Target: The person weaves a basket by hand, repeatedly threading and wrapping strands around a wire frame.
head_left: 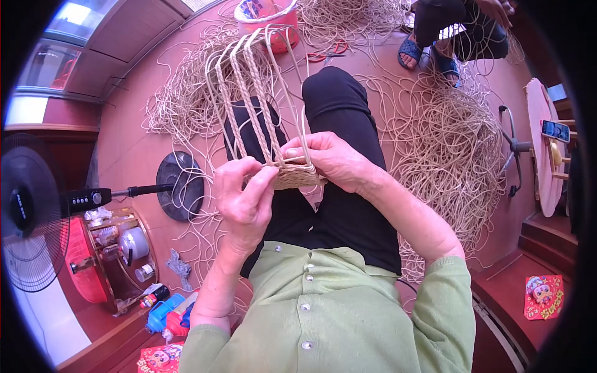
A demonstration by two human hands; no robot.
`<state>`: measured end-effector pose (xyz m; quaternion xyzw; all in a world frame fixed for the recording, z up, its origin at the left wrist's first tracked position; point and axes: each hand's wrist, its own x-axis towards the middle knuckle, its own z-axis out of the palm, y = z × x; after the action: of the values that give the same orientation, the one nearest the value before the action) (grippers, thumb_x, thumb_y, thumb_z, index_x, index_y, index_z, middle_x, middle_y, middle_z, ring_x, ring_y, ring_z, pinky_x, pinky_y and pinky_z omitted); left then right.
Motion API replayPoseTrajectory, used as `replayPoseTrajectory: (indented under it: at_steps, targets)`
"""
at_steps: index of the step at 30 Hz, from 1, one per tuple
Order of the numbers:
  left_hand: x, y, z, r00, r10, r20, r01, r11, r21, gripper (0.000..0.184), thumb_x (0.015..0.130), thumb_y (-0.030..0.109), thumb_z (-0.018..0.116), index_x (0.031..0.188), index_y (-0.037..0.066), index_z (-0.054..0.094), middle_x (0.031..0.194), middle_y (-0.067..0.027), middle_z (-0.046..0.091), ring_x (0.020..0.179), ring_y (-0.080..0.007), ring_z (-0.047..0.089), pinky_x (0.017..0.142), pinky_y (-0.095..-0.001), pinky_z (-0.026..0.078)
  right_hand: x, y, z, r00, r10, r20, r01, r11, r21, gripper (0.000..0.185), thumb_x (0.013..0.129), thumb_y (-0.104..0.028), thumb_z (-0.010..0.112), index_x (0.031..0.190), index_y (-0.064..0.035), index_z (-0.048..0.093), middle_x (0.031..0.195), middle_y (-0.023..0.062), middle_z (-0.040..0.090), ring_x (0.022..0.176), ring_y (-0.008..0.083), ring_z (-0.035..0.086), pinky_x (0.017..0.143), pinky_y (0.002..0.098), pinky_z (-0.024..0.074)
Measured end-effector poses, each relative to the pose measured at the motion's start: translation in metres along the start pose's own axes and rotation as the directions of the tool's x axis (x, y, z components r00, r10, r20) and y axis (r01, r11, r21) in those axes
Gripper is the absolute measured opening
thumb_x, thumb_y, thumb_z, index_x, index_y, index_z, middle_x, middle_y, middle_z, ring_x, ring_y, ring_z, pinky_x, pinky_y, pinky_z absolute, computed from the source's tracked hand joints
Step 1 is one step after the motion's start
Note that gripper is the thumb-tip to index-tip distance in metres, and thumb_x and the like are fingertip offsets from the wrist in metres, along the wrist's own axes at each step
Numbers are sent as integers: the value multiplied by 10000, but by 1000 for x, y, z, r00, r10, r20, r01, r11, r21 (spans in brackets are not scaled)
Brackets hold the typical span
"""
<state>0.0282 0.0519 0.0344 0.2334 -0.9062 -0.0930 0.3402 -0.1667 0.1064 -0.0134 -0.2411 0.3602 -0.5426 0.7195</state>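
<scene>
A partly woven basket (297,176) rests over my lap, its tan cord packed tightly at the near end. Pale bare frame rods and several cord-wrapped bars (252,102) stretch away from the woven part. My left hand (244,196) is closed, thumb and forefinger pinched on cord at the left edge of the weave. At the other side, my right hand (333,160) is closed around the right edge of the basket, thumb and fingers near the top of the weave. The fingertips partly hide the cord between them.
Loose cord (448,149) lies in big tangled heaps across the floor. Red-handled pliers (328,55) and a pink bucket (267,18) are ahead. A standing fan (31,205) is at left. Another person's sandalled feet (410,51) are at upper right.
</scene>
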Motion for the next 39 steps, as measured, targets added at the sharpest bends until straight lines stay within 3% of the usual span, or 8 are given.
replayPoseTrajectory:
  at_steps: [17,20,22,25,27,29,34,39]
  targets:
    - [4,4,0,999,28,-27,-24,992,122,214,735,39,791,927,93,714,947,-44,623,960,-264,572,877,-411,411,-3,5,-3,978,-181,107,198,964,-176,370,1069,-251,478,1347,-8,500,1099,45,672,1057,101,631,929,273,513]
    - [5,4,-3,999,46,-21,-43,993,112,212,732,76,769,926,132,705,934,-18,595,964,-244,548,895,-434,391,-10,14,12,881,-447,-157,406,883,-236,258,1032,-169,464,1213,-13,561,1049,67,656,978,120,612,818,289,507]
    - [8,33,-28,994,102,36,-103,994,23,236,741,76,754,950,167,693,940,-12,567,971,-223,523,898,-416,405,-36,20,25,562,-809,-173,482,490,-726,286,907,-39,598,1192,-19,571,999,124,644,850,222,629,781,329,513]
    - [4,83,-48,864,497,85,-482,863,-152,241,726,143,716,914,286,669,989,18,488,1029,-204,463,875,-426,418,-77,16,43,442,-869,222,496,30,-868,301,747,-56,699,1046,-37,663,908,94,630,722,242,596,651,332,502]
    - [5,86,-39,809,587,23,-565,789,-240,168,783,331,741,932,313,663,1005,10,497,994,-204,479,899,-426,426,-94,18,61,425,-860,284,595,29,-803,266,632,-85,738,894,-49,711,822,46,627,689,209,587,578,323,474]
    - [13,81,-25,972,230,43,-190,884,-426,365,887,439,694,1094,141,653,1174,-90,624,1102,-251,578,1001,-496,386,-107,12,62,404,-874,272,616,40,-787,254,668,-72,769,915,-49,718,824,30,633,684,190,584,576,301,457]
    - [6,49,-31,979,109,173,-17,887,-461,268,826,138,782,1068,76,687,877,-29,720,831,-203,669,1001,-480,408,-100,0,47,471,-881,37,611,296,-734,167,798,-48,767,959,-39,722,847,66,657,723,210,618,619,309,483]
    - [17,32,-31,995,-93,40,94,995,-24,206,787,34,771,991,54,753,843,-46,662,788,-189,581,824,-362,443,-80,7,32,673,-698,-245,428,638,-640,274,883,-6,676,1153,3,630,979,99,636,793,155,663,688,282,546]
